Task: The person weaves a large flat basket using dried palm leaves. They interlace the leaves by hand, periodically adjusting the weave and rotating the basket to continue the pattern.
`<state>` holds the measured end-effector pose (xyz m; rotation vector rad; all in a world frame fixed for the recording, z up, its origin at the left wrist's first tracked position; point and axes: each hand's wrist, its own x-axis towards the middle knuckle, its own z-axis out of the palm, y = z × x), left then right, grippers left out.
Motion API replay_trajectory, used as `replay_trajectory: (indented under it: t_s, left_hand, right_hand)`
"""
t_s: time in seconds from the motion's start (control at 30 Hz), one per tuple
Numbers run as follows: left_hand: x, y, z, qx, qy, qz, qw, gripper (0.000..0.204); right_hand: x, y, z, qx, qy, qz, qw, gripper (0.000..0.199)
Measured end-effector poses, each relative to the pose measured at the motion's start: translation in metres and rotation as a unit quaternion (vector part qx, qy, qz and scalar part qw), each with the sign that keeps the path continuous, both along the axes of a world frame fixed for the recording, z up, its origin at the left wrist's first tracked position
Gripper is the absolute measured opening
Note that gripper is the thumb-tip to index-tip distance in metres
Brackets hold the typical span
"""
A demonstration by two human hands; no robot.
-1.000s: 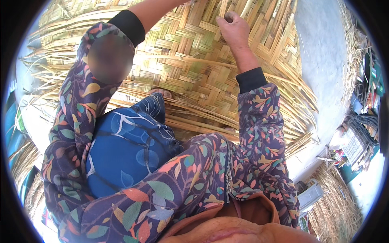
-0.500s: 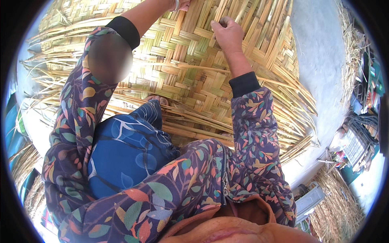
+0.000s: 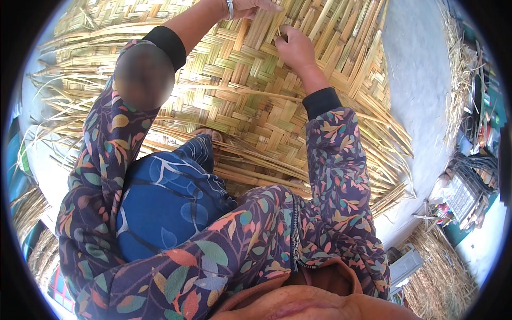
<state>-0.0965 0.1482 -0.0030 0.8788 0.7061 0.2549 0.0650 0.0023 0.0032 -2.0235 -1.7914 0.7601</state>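
Up at 12 o'clock on the woven mat (image 3: 240, 101), the right hand (image 3: 296, 49) pinched a loose strip (image 3: 341, 37) while the left hand (image 3: 250, 7) lay flat, fingers together. Looked mid-weave; next tuck probably needed that strip threaded under.

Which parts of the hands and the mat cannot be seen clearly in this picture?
- Left hand: head view, the top edge cuts it off.
- Right hand: its fingers curl under, hiding their grip.
- Woven mat: the near edge is hidden behind the blue knee.
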Motion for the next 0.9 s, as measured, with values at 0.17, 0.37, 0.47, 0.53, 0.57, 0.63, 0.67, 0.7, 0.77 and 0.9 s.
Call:
replay_trajectory:
  t_s: [0.17, 0.37, 0.47, 0.53, 0.57, 0.63, 0.67, 0.7, 0.77, 0.9]
  left_hand:
    - [0.005, -0.008, 0.018, 0.006, 0.012, 0.004, 1.000, 0.048]
    - [-0.018, 0.003, -0.037, 0.058, -0.066, 0.149, 0.985, 0.026]
    - [-0.023, -0.020, -0.021, 0.016, -0.010, 0.268, 0.963, 0.019]
    - [-0.037, -0.038, -0.020, 0.016, 0.032, 0.302, 0.953, 0.019]
    - [-0.046, -0.046, -0.026, 0.016, 0.054, 0.318, 0.946, 0.019]
    - [-0.065, -0.057, -0.058, 0.032, 0.038, 0.328, 0.943, 0.020]
    - [-0.070, -0.065, -0.066, 0.031, 0.045, 0.330, 0.942, 0.020]
    - [-0.074, -0.072, -0.066, 0.030, 0.054, 0.333, 0.941, 0.019]
    - [-0.069, -0.084, -0.034, 0.050, 0.114, 0.328, 0.937, 0.021]
    - [-0.078, -0.065, -0.058, 0.047, 0.029, 0.358, 0.932, 0.015]
  right_hand:
    - [0.025, 0.013, -0.007, -0.040, 0.026, 0.068, 0.997, 0.037]
    - [0.026, 0.028, -0.003, -0.095, 0.042, 0.136, 0.985, 0.039]
    - [0.034, 0.026, -0.019, -0.037, 0.028, 0.138, 0.989, 0.038]
    - [0.029, 0.033, -0.013, -0.084, 0.001, 0.166, 0.983, 0.040]
    - [0.026, 0.035, -0.010, -0.108, -0.012, 0.179, 0.978, 0.040]
    - [0.026, 0.035, -0.010, -0.112, 0.009, 0.176, 0.978, 0.039]
    - [0.027, 0.034, -0.011, -0.116, 0.019, 0.172, 0.978, 0.039]
    - [0.026, 0.032, -0.011, -0.116, 0.017, 0.160, 0.980, 0.038]
    - [0.027, 0.024, -0.012, -0.117, 0.012, 0.130, 0.984, 0.037]
    - [0.021, 0.025, -0.024, -0.088, 0.016, 0.114, 0.989, 0.031]
